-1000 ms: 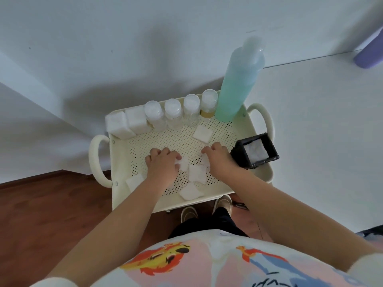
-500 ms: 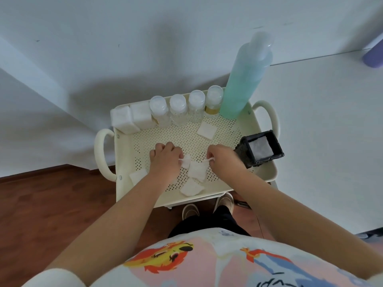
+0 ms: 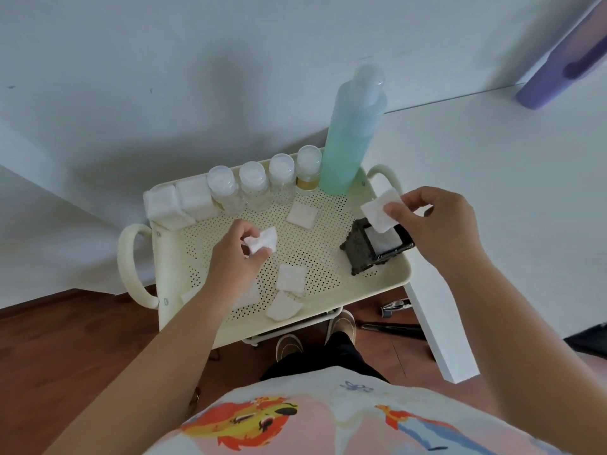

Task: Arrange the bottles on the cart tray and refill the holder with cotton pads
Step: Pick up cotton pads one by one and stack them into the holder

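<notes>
Cotton pads in both hands — my right hand [image 3: 440, 224] pinches one square pad [image 3: 381, 210] between thumb and fingers, holding it just above the open top of the black holder [image 3: 374, 249], which sits tilted at the right end of the cream cart tray [image 3: 328, 320] with a pad already inside. My left hand [image 3: 236, 257] pinches a crumpled pad [image 3: 261, 243] over the tray's middle. Loose pads [image 3: 290, 277] lie on the perforated floor near my left wrist, and one more [image 3: 301, 215] lies toward the back. Along the back rim stand four small capped bottles [image 3: 251, 182], the tall green bottle [image 3: 351, 133] beside them at the right — two white boxes [image 3: 177, 201] at the left.
</notes>
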Tool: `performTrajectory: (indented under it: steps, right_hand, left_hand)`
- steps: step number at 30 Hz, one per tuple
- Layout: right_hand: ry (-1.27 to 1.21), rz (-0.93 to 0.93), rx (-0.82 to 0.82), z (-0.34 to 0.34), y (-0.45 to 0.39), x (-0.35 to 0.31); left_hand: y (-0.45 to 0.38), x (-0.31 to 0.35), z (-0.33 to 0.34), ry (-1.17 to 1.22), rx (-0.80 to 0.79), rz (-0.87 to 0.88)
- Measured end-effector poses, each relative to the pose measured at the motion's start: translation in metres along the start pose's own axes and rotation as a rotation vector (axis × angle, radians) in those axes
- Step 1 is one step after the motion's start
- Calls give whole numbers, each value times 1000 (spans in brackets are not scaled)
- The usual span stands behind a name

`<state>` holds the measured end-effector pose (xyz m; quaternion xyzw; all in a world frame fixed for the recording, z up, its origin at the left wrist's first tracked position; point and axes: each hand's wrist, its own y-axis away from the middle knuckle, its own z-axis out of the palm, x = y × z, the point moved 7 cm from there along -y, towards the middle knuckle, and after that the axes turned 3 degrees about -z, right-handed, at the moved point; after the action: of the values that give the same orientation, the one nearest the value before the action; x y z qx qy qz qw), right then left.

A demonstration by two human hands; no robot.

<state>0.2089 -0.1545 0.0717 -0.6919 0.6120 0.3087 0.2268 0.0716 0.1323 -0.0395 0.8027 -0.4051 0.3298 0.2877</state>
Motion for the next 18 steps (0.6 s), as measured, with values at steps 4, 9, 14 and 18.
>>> performTrajectory:
  steps: [4,9,14,18]
  right_hand:
    - [8,14,35,-8,-1,15]
    - [178,71,-92,11,-2,32]
    - [295,135,-106,26,-4,40]
    - [390,104,-27,32,0,43]
  left_hand:
    - [-2,16,9,-2,-133,3]
    - [3,33,22,114,-234,-18]
    - [2,41,28,256,-245,-67]
    - [5,50,35,356,-296,-74]
